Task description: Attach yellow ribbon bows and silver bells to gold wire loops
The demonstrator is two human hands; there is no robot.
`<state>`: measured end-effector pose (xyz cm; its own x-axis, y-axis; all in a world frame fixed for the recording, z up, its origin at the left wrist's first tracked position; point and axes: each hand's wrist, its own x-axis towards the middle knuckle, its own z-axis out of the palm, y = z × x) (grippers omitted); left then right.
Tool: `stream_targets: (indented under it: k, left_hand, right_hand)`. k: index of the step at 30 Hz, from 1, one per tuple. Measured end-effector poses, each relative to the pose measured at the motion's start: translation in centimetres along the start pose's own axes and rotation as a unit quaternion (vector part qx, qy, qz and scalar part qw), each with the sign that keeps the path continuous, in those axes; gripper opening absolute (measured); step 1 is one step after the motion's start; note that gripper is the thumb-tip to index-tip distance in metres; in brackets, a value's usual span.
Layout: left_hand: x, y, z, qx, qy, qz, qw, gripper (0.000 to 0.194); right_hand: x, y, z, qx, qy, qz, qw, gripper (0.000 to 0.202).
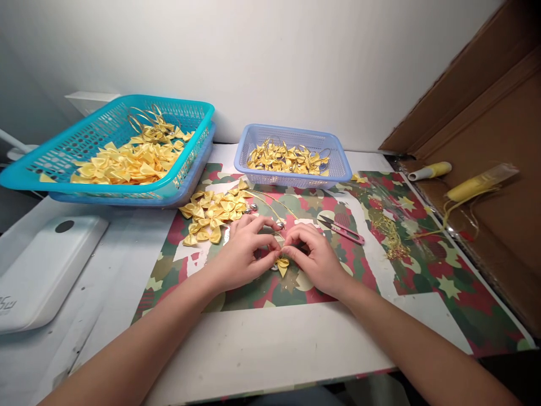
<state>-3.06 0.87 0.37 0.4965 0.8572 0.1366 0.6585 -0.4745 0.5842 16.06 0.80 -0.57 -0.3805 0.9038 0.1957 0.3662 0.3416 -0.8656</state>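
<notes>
My left hand (250, 251) and my right hand (316, 258) meet over the patterned paper, thumbs and index fingers pinched together. At their fingertips is a small yellow ribbon bow (283, 267) with thin gold cord, partly hidden by the fingers. A silver bell (274, 268) shows under the left thumb, and another bell (280, 225) sits just beyond the fingers. Gold cord (270, 198) arcs behind the hands. Left of them lies a loose pile of yellow bows (207, 211), with bells at its right edge. Pink-handled thread snips (343, 230) rest beyond my right hand.
A turquoise basket (38, 179) of yellow bows stands at left, stacked on a blue one. A lavender basket (296, 179) at the back holds bows with cords. Gold cord pieces (391, 237) lie right, near yellow thread spools (477, 183) and cardboard (486, 113). A white device (46, 270) sits left.
</notes>
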Motion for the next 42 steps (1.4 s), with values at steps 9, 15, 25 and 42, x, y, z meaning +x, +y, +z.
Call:
stream_targets:
  k: [9,15,25,42]
  left_hand:
    - [0.37,0.29,-0.27,-0.029,0.012,-0.004,1.000,0.023]
    - [0.44,0.06,-0.16,-0.038,0.000,-0.004,0.999,0.025]
    - [0.30,0.32,-0.15,-0.021,-0.023,-0.003,1.000,0.027]
    - [0.68,0.43,0.06,-0.040,-0.021,-0.009,0.999,0.026]
  right_hand:
    - [0.02,0.18,0.13,-0.001,0.003,0.002,1.000,0.014]
    - [0.12,0.07,0.03,-0.001,0.009,0.001,1.000,0.015]
    - [0.32,-0.37,-0.32,-0.005,0.041,0.015,0.999,0.015]
    - [0.39,-0.20,-0.27,-0.003,0.043,0.021,0.999,0.015]
